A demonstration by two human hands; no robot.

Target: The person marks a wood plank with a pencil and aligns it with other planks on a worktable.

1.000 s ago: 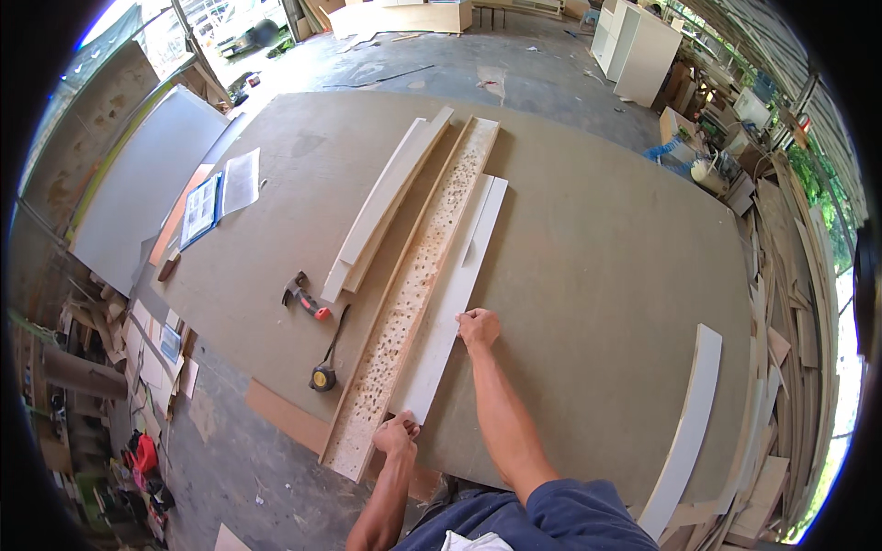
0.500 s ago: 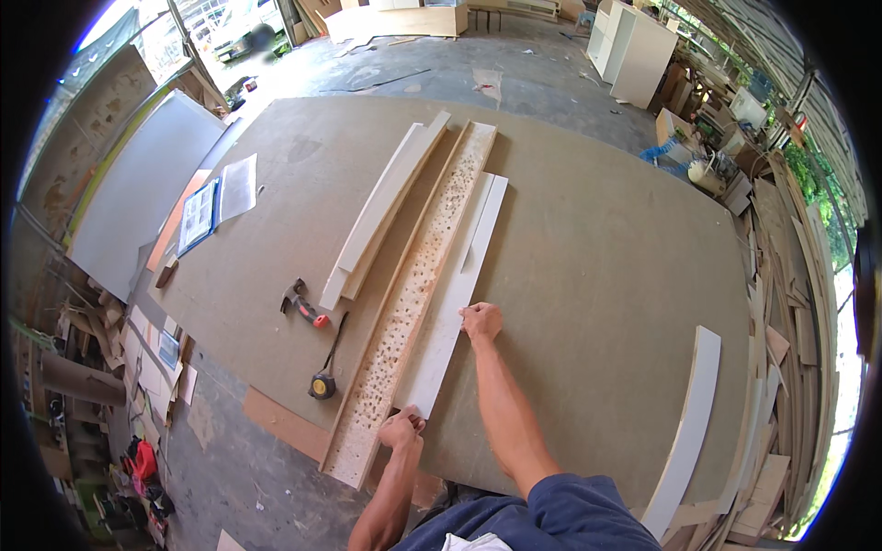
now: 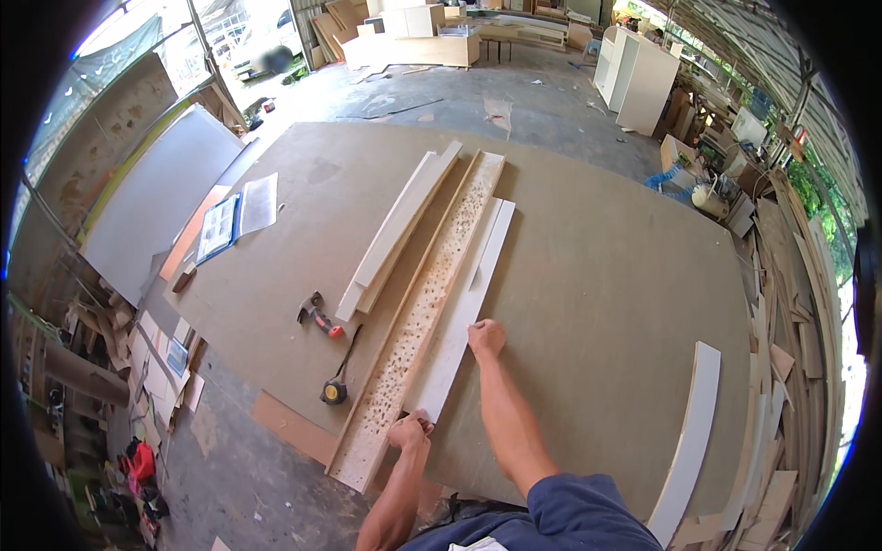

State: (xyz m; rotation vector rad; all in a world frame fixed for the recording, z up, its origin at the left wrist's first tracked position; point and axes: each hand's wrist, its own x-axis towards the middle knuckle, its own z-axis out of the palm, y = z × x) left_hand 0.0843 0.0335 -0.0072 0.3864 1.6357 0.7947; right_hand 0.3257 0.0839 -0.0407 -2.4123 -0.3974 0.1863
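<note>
My left hand is closed on the near end of a long white board, which lies flat on the worktable. Farther up, my right hand is closed at the board's right edge, its fingertips partly hidden. A narrow white strip lies on the far part of this board. Touching its left side runs a long shallow wooden trough, its pale floor dotted with many small brown pits or bits. Left of the trough, several narrow white boards are stacked on one another.
A claw hammer and a tape measure lie left of the trough on the brown worktable. A blue folder rests near the table's left edge. One white board lies at the right, beside piled wood offcuts.
The whole view has shifted, so the table sits slightly lower in it. Both hands keep nearly the same places on the white board, and nothing on the table has visibly moved.
</note>
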